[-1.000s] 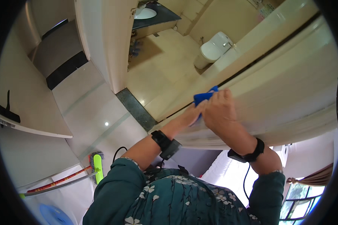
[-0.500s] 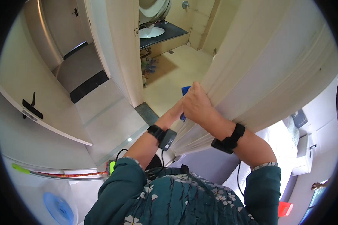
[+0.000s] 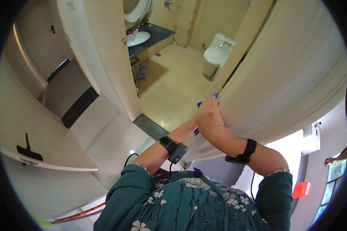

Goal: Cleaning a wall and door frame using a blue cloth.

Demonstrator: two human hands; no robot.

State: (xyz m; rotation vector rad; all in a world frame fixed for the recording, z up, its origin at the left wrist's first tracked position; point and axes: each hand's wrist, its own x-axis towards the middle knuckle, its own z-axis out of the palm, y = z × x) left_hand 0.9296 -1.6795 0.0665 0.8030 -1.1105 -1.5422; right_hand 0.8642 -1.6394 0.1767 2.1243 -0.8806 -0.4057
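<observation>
Both my hands are brought together at the edge of the cream, ridged door frame, right of the bathroom doorway. My right hand is closed on a blue cloth, whose ends stick out above and below the knuckles. It presses against the frame or just beside it. My left hand sits behind and against the right one, its fingers hidden. Each wrist wears a black strap; a small dark box is on the left one.
Through the doorway are a white toilet, a dark counter and a washbasin. A cream door with a black handle stands at left. A red box is at lower right.
The view has shifted, bringing the toilet into sight. My hands and the blue cloth appear slightly lower and farther right, still together at the frame.
</observation>
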